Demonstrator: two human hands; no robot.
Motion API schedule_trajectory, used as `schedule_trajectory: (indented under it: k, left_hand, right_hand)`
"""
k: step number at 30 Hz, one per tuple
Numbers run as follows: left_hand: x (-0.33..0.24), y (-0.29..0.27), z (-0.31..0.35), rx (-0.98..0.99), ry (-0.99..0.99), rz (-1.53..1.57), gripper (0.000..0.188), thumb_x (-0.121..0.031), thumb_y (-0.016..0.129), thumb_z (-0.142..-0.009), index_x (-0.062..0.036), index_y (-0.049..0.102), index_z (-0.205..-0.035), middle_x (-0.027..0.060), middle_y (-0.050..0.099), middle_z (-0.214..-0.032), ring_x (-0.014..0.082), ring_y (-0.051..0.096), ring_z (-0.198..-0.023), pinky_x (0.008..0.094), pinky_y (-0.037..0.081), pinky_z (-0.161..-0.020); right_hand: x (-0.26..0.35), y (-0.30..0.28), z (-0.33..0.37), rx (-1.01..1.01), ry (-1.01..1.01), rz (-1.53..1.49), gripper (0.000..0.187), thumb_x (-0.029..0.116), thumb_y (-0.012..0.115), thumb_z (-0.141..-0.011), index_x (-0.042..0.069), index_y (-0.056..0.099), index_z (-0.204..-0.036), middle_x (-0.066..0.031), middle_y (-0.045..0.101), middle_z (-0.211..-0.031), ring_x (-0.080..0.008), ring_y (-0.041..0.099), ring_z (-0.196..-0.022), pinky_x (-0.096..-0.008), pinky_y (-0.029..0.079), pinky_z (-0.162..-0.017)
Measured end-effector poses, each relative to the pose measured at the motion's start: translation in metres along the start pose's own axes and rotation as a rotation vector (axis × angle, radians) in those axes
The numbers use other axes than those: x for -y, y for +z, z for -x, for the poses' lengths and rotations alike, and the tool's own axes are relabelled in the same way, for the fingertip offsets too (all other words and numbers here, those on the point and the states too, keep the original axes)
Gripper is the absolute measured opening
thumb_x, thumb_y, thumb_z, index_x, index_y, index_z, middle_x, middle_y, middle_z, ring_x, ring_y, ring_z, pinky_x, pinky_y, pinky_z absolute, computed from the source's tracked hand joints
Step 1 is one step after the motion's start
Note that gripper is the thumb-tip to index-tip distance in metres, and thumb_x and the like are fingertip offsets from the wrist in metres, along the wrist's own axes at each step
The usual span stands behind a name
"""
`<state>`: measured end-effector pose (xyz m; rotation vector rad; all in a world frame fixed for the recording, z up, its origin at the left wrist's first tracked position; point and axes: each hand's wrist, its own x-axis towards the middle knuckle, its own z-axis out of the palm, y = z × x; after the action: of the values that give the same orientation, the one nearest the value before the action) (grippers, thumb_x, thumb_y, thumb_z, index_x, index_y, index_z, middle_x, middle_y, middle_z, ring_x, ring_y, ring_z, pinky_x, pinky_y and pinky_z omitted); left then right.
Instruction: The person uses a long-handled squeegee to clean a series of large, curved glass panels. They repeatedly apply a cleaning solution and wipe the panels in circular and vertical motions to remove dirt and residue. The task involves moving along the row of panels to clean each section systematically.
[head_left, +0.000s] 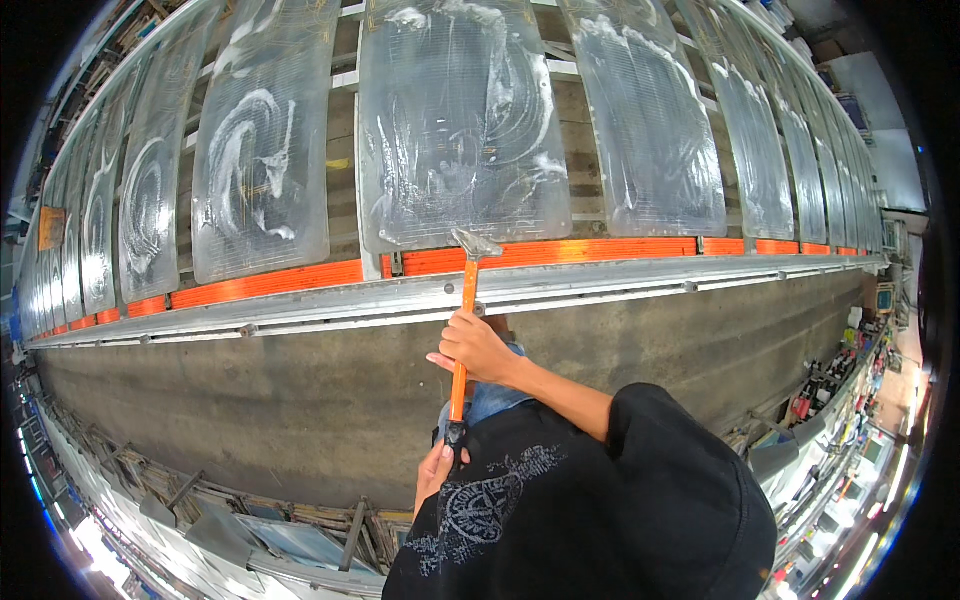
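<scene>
Both of my hands hold one long orange-handled tool (pixel 469 290) with a pale grey, wedge-shaped head; whether it is a scraper or a brush I cannot tell. My right hand (pixel 476 345) is closed round the middle of the handle. Lower down, close to my body, my left hand (pixel 436 468) grips its black end. The tool's head lies over the near edge of a large translucent panel (pixel 430 130), apparently touching it. White streaks and swirls cover that panel. More smeared panels lie to the left (pixel 262 170) and to the right (pixel 650 130).
An orange strip (pixel 270 285) and a long metal rail (pixel 590 283) run along the panels' near side. Concrete floor (pixel 250 410) lies between the rail and me. Racks and clutter (pixel 830 390) stand at the right; frames and boards (pixel 310 530) line the lower left.
</scene>
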<state>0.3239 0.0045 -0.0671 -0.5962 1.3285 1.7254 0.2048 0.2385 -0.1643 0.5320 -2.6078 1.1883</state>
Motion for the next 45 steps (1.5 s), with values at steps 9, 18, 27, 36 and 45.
schedule_trajectory:
  k: [9, 18, 27, 36, 45]
  left_hand:
    - [-0.089, 0.077, -0.08, 0.092, -0.118, 0.244, 0.033, -0.039, 0.045, -0.112, -0.0119, 0.053, -0.129, 0.0003, 0.054, -0.081, 0.0034, 0.036, -0.042, 0.0204, 0.026, -0.036]
    - [-0.043, 0.041, -0.019, 0.068, -0.185, 0.197, 0.044, -0.038, 0.044, -0.113, -0.0115, 0.046, -0.147, 0.001, 0.05, -0.08, 0.0043, 0.036, -0.042, 0.0204, 0.028, -0.036]
    - [-0.042, 0.026, -0.015, 0.11, -0.196, 0.181, 0.05, -0.044, 0.049, -0.11, -0.0136, 0.046, -0.149, -0.0002, 0.05, -0.08, 0.0042, 0.036, -0.041, 0.0201, 0.029, -0.035]
    - [-0.12, 0.09, -0.117, 0.127, -0.056, 0.184, 0.046, -0.044, 0.047, -0.111, -0.0128, 0.051, -0.144, -0.0045, 0.048, -0.082, 0.0004, 0.033, -0.046, 0.0175, 0.026, -0.036]
    - [-0.061, 0.057, -0.063, 0.078, -0.13, 0.188, 0.045, -0.043, 0.046, -0.111, -0.013, 0.049, -0.145, -0.002, 0.049, -0.078, 0.0037, 0.035, -0.039, 0.0199, 0.026, -0.033]
  right_hand:
    - [-0.098, -0.01, -0.053, -0.246, -0.085, 0.082, 0.037, 0.019, 0.08, -0.085, 0.01, 0.054, -0.061, -0.005, 0.042, -0.063, -0.0292, 0.046, -0.07, -0.0401, 0.04, -0.07]
    - [-0.031, 0.015, -0.013, -0.257, 0.021, -0.02, 0.039, 0.022, 0.077, -0.088, 0.008, 0.052, -0.062, -0.0073, 0.047, -0.065, -0.0298, 0.05, -0.073, -0.0449, 0.045, -0.079]
    - [-0.022, 0.013, -0.013, -0.216, 0.069, 0.035, 0.041, 0.02, 0.081, -0.084, 0.008, 0.05, -0.059, -0.0073, 0.047, -0.067, -0.0298, 0.051, -0.073, -0.0456, 0.048, -0.098]
    - [-0.131, -0.028, -0.102, -0.256, -0.023, 0.034, 0.036, 0.017, 0.075, -0.088, 0.01, 0.049, -0.064, -0.0058, 0.044, -0.068, -0.0295, 0.051, -0.075, -0.0528, 0.042, -0.104]
    - [-0.079, 0.005, -0.04, -0.2, 0.055, 0.046, 0.026, 0.017, 0.073, -0.088, 0.011, 0.058, -0.067, -0.0058, 0.047, -0.072, -0.0282, 0.055, -0.08, -0.0587, 0.037, -0.116]
